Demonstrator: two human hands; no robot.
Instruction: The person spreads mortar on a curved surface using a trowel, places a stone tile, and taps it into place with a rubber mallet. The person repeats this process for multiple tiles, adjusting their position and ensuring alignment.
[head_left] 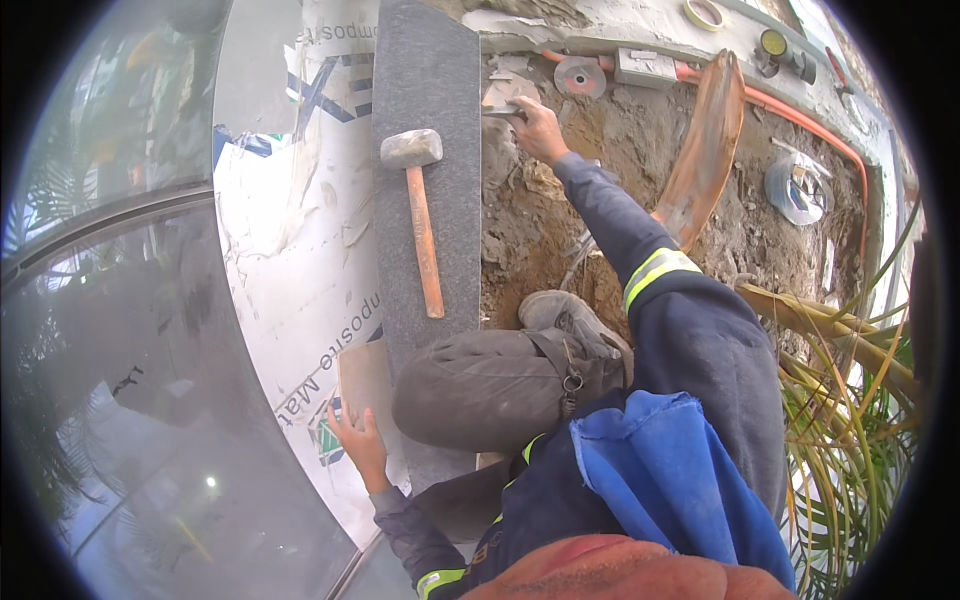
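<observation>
My right hand (537,130) is closed on a flat grey trowel-like tool (500,110), at the right edge of a long dark stone slab (426,90); its handle is mostly hidden by my fingers. My left hand (362,447) has its fingers spread on the white printed sheet (290,330), fingertips at the lower edge of a small beige-grey plate (365,385). A mallet with a grey head (411,150) and an orange-brown wooden handle lies lengthwise on the slab, between my hands. My bent knee rests over the slab's near part.
Dark glass (120,400) borders the left side. On the soil at right lie a cutting disc (580,77), a grey box (645,68) with orange conduit (810,120), a curved brown board (705,150) and a coil of wire (798,188). A tape roll (704,13) sits on the far ledge; palm fronds (850,430) stand at lower right.
</observation>
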